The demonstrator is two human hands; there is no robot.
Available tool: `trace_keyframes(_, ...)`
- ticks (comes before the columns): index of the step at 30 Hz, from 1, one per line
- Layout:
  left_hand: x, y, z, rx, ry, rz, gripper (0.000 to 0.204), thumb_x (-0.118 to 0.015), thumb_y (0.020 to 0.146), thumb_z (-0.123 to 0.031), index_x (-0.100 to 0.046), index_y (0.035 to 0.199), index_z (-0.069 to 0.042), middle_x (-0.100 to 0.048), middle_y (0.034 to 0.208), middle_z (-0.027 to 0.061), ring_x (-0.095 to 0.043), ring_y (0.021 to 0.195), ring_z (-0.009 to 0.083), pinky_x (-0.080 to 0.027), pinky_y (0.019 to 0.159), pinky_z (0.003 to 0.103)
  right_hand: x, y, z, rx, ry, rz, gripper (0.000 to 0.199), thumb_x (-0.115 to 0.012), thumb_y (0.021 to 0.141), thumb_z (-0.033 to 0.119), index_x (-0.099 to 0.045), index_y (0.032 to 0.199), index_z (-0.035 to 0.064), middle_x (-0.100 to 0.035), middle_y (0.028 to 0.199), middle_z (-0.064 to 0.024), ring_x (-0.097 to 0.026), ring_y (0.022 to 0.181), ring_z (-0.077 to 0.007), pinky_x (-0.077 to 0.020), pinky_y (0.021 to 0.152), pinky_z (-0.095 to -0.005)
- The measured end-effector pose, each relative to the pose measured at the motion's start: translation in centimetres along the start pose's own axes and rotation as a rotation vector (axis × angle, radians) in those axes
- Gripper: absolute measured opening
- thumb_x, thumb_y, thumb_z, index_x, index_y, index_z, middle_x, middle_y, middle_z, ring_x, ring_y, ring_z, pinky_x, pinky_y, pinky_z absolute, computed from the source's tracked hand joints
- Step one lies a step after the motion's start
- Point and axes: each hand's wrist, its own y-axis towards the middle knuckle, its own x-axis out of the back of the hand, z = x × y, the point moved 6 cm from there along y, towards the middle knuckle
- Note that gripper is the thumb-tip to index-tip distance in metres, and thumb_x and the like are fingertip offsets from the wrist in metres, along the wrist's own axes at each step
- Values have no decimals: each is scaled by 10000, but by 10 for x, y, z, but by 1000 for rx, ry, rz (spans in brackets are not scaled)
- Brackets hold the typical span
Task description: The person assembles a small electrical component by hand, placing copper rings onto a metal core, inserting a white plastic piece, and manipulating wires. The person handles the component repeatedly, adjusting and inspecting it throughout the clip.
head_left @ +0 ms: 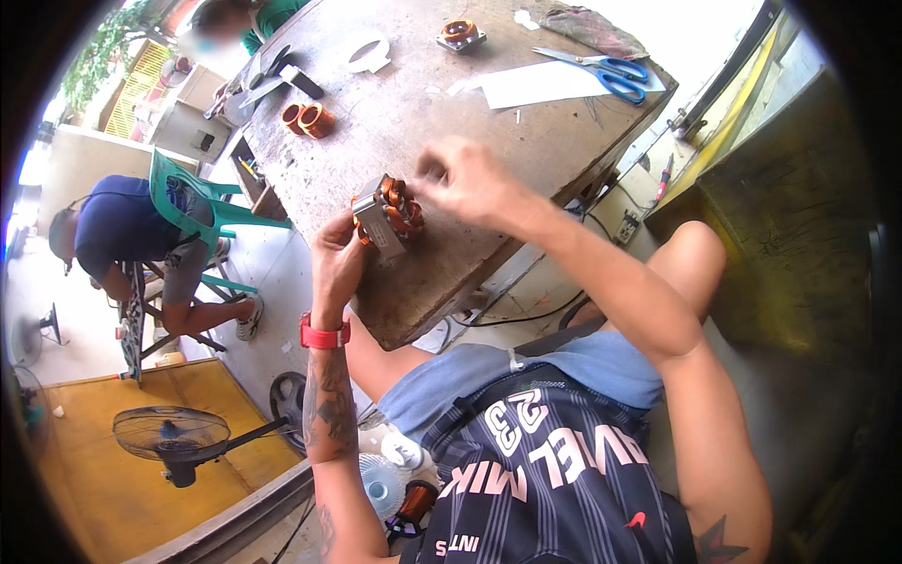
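A motor stator (383, 221) with a grey metal core and orange copper windings rests near the table's front edge. My left hand (336, 258) has its fingers closed around the stator's left side, keeping it tilted up. Just right of the windings hovers my right hand (470, 183), its fingers curled in a pinch and partly blurred. Whatever those fingertips hold, if anything, is too smeared to see. Two loose copper coils (308, 119) lie farther back on the left of the wooden table (376, 113).
Blue-handled scissors (611, 70) lie across white paper (526, 86) at the far right. Beyond are another wound stator (460, 36) and a white ring-shaped piece (369, 54). A black fan (172, 437) stands left; a person (141, 226) sits in a green chair (183, 193).
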Motion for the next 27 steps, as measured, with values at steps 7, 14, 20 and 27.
trace_keyframes(7,-18,-63,-68,-366,169,-543,230,-635,1005,-2,-662,1233,3,-675,1360,179,-646,1230,232,-498,1060,362,35,62,-21,141,-900,-126,556,-403,1114,488,-686,1299,46,-616,1407,-151,-513,1353,-295,-398,1190,-527)
trace_keyframes(14,-128,-90,-116,-523,502,-194,325,-702,904,47,-698,1220,-30,-707,1222,200,-657,1152,345,-508,1015,430,28,-44,-16,281,-828,10,391,-520,1084,400,-696,1239,88,-637,1308,-87,-557,1232,-288,-424,1053,-497)
trace_keyframes(20,-198,61,-77,-533,801,-264,575,-530,934,-97,-482,1483,66,-674,1336,233,-605,1251,423,-456,1079,513,86,-96,-29,373,-669,-104,440,-733,956,390,-699,1244,59,-648,1281,-112,-563,1264,-306,-445,1097,-468)
trace_keyframes(27,-203,104,-58,-266,1016,-232,651,-591,898,-217,-495,1479,61,-694,1157,188,-617,1116,364,-461,970,501,113,-109,-42,490,-626,-95,261,-736,926,68,-666,1173,24,-705,1156,-134,-671,1123,-333,-560,984,-399)
